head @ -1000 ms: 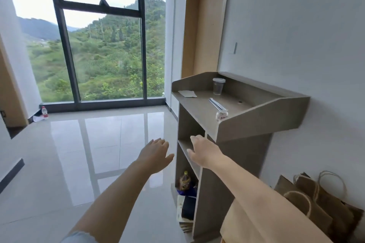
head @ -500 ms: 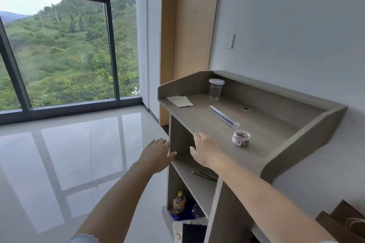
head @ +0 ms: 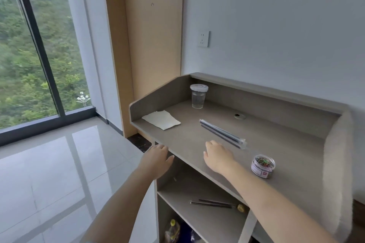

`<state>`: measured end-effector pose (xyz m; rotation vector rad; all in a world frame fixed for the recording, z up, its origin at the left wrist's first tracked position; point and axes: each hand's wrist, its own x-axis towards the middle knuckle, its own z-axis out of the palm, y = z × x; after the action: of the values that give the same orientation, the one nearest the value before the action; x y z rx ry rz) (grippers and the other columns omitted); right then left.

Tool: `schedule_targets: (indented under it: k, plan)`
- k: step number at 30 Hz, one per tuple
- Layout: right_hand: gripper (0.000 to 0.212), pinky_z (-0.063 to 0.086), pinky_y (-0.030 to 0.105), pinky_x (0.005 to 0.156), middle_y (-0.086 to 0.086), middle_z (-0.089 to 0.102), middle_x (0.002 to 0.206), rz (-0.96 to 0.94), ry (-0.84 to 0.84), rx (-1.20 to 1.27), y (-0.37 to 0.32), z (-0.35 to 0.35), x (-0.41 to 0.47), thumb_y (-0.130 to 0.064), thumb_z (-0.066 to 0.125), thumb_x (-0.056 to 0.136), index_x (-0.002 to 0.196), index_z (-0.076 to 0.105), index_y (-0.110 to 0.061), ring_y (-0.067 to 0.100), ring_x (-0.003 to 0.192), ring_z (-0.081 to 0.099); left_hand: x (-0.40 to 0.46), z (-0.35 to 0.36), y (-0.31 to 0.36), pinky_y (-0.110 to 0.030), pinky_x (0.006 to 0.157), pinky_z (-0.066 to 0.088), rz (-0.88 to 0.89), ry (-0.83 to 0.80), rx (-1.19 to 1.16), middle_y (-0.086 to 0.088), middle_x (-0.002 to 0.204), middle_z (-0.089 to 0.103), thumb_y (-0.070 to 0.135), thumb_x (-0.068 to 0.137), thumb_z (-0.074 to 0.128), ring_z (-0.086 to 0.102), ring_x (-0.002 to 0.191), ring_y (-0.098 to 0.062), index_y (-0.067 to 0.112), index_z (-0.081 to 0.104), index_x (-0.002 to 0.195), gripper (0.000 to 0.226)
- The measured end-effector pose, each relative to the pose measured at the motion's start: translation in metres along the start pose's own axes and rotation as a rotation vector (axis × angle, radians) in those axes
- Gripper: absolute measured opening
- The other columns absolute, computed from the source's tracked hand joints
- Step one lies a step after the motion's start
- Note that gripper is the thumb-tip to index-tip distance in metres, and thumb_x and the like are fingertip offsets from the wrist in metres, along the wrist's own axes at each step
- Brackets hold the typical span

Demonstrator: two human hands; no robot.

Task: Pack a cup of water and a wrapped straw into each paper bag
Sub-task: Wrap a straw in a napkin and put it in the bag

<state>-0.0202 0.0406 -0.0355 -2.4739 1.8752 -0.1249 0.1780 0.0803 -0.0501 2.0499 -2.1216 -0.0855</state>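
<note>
- Cup of water (head: pixel 198 96), lidded, stands upright at the back of the worktop (head: pixel 189 140), against the rear wall.
- Wrapped straws (head: pixel 222 134) lie in front of the cup and to its right, well apart from it.
- Right hand (head: pixel 217 157), fingers loosely spread, hovers just short of the straws; left hand (head: pixel 158 159), relaxed and holding nothing, is at the worktop's front edge.
- Best pinch one straw mid-length, probably separating it from the bundle.
- Napkin (head: pixel 161 119) lies left of the cup, clip jar (head: pixel 262 166) far right; neither blocks the reach.
</note>
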Motion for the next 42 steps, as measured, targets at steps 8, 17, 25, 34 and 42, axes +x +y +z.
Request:
schedule_targets:
  k: [8, 17, 25, 34, 42]
  plan:
    - [0.025, 0.041, 0.034, 0.092, 0.01, 0.048, 0.13, 0.123, 0.011, -0.061, 0.026, 0.008, 0.101, -0.012, 0.04, 0.098, 0.121, 0.048, -0.007, 0.028, 0.122, 0.046, 0.103, 0.002, -0.028, -0.03, 0.105, 0.032, 0.047, -0.023, 0.044, -0.004, 0.128, 0.053, 0.039, 0.1, 0.036, 0.043, 0.126, -0.022, 0.01, 0.053, 0.122, 0.041]
    - [0.031, 0.042, 0.036, 0.091, 0.011, 0.049, 0.121, 0.143, -0.001, -0.136, 0.035, 0.02, 0.167, 0.003, 0.04, 0.093, 0.119, 0.053, -0.006, 0.028, 0.117, 0.048, 0.183, 0.012, -0.042, -0.028, 0.073, 0.034, 0.008, -0.065, 0.066, -0.005, 0.114, 0.055, 0.035, 0.098, 0.038, 0.049, 0.112, -0.023, 0.008, 0.053, 0.104, 0.032]
    - [0.035, 0.043, 0.035, 0.094, 0.012, 0.05, 0.126, 0.18, -0.039, -0.184, 0.028, 0.019, 0.192, -0.001, 0.044, 0.093, 0.127, 0.052, -0.006, 0.029, 0.12, 0.049, 0.222, 0.018, -0.034, -0.032, 0.08, 0.042, 0.048, -0.088, 0.087, -0.005, 0.124, 0.051, 0.042, 0.098, 0.043, 0.045, 0.119, -0.022, 0.008, 0.051, 0.117, 0.04]
    - [0.032, 0.043, 0.036, 0.094, 0.013, 0.051, 0.126, 0.242, -0.031, -0.138, 0.028, 0.02, 0.192, -0.004, 0.044, 0.094, 0.126, 0.051, -0.004, 0.03, 0.119, 0.049, 0.246, 0.027, -0.019, -0.03, 0.075, 0.04, 0.064, -0.046, 0.088, -0.009, 0.116, 0.056, 0.025, 0.098, 0.042, 0.05, 0.112, -0.025, 0.007, 0.056, 0.106, 0.025]
    - [0.031, 0.043, 0.037, 0.091, 0.014, 0.052, 0.125, 0.27, -0.016, -0.11, 0.024, 0.016, 0.189, -0.009, 0.046, 0.094, 0.124, 0.051, -0.003, 0.032, 0.118, 0.051, 0.245, 0.021, -0.026, -0.031, 0.065, 0.037, 0.122, -0.066, 0.135, -0.001, 0.068, 0.032, 0.003, 0.094, 0.04, 0.058, 0.095, -0.032, 0.01, 0.041, 0.074, 0.021]
